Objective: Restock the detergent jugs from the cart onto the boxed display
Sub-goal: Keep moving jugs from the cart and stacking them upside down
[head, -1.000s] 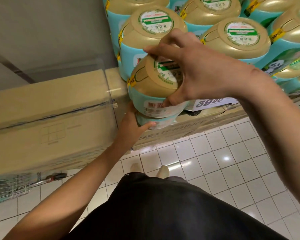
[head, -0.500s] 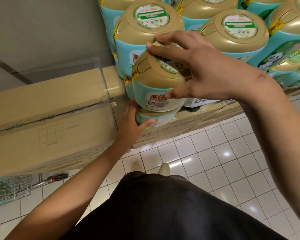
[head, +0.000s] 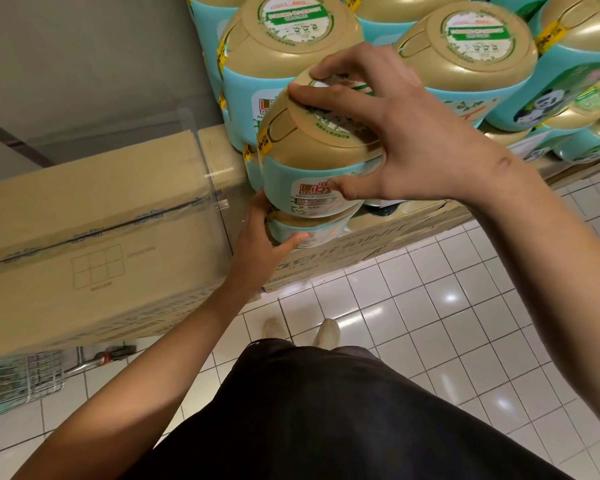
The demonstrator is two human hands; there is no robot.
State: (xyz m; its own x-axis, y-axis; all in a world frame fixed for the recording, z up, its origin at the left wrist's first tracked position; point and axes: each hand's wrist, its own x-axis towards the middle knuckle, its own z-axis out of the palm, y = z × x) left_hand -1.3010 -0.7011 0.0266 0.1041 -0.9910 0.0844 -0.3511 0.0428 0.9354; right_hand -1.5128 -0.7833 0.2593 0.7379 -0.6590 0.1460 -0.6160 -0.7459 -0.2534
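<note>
— Filling the left of the frame: a big taped brown cardboard box [head: 94,233]?
— Yes. At centre, the teal detergent jug with a gold cap [head: 312,168]; right hand [head: 409,140] clasps its cap, left hand [head: 264,244] grasps its lower body.

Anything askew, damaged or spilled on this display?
No spill or damage shows. The held jug sits tilted against its upright neighbours, with the right hand on its gold cap and the left hand under its base, so it is not seated.
</note>
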